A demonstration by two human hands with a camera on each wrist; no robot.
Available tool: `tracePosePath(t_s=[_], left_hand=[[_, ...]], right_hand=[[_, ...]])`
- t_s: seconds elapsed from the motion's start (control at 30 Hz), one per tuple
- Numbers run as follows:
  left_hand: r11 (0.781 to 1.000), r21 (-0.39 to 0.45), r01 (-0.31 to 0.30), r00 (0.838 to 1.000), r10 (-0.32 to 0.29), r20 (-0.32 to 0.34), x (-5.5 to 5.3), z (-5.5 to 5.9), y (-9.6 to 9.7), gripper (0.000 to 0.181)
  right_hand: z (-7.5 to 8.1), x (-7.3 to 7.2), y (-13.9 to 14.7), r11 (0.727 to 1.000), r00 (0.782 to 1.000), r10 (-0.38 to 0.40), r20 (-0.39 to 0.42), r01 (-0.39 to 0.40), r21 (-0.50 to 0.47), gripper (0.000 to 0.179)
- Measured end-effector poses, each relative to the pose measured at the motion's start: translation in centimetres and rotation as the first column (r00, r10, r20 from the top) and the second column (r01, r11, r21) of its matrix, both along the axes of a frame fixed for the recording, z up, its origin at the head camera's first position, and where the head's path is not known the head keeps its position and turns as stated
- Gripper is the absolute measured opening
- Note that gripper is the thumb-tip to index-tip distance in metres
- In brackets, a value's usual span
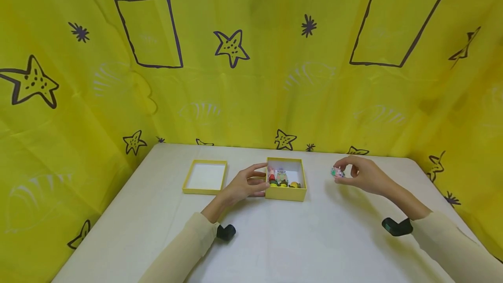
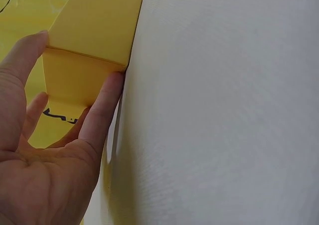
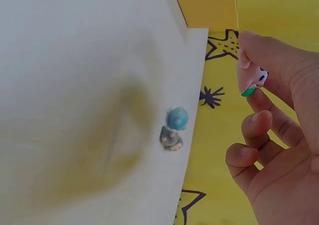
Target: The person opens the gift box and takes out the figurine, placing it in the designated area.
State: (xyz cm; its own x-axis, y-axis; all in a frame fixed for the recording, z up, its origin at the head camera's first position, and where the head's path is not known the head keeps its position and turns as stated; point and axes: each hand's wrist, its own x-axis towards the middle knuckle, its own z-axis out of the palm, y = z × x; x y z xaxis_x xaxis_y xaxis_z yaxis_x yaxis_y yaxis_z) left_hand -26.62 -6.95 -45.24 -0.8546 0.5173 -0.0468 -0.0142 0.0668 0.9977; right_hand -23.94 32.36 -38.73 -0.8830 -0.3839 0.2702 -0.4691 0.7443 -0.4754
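My right hand [image 1: 363, 174] pinches a small pink figurine [image 3: 249, 78] with a green part between thumb and fingertips, above the table right of the box. My left hand [image 1: 244, 183] touches the left side of an open yellow box [image 1: 286, 194]. In the left wrist view, the thumb meets the box's upper edge and a finger touches its lower corner. Several small figurines [image 1: 282, 176] lie inside the box, red, greenish and yellow-black ones among them. On the table in the right wrist view is a blue-and-grey figurine [image 3: 173, 130], apart from the right hand.
The box's yellow lid [image 1: 205, 177] lies on the left with its white inside facing up. A white cloth covers the table [image 1: 283, 243]. Behind and at both sides hangs a yellow curtain [image 1: 251, 86] with dark stars and frames.
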Motion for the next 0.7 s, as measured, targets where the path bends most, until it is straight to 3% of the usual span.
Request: tracePosePath(t_s=[0.7], left_hand=[[1.0, -0.005, -0.004, 1.0, 0.004, -0.001, 0.0, 0.2, 0.1, 0.073]], right_hand=[[-2.9, 0.6, 2.9, 0.998, 0.997, -0.066, 0.03, 0.065, 0.005, 0.035]])
